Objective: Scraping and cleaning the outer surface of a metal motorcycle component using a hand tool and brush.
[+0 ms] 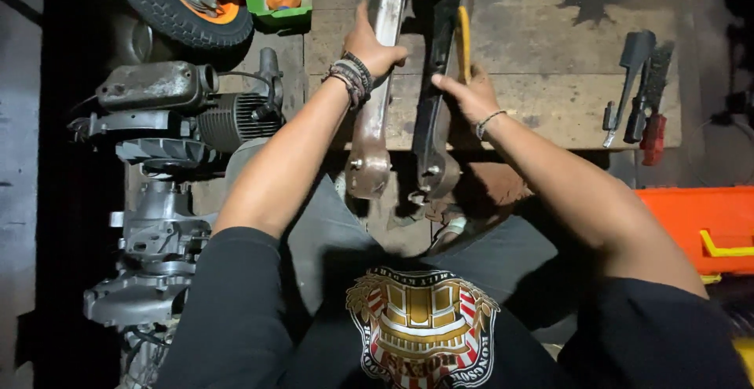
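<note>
head view shows the left hand [371,47] wrapped around a long grey metal bar [375,106] in the upper middle. the right hand [470,94] rests open-fingered on a dark metal arm [434,122], gripping a yellow-handled tool [464,39]. both parts look heavy, stiff and greasy, best held mid-length.

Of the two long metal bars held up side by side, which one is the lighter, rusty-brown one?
The bar gripped by the left hand; the one at the right hand is the black bar.

Black short-sleeved shirt with gold, red and white crest, beaded bracelets, thin wristband, grey trousers
</note>
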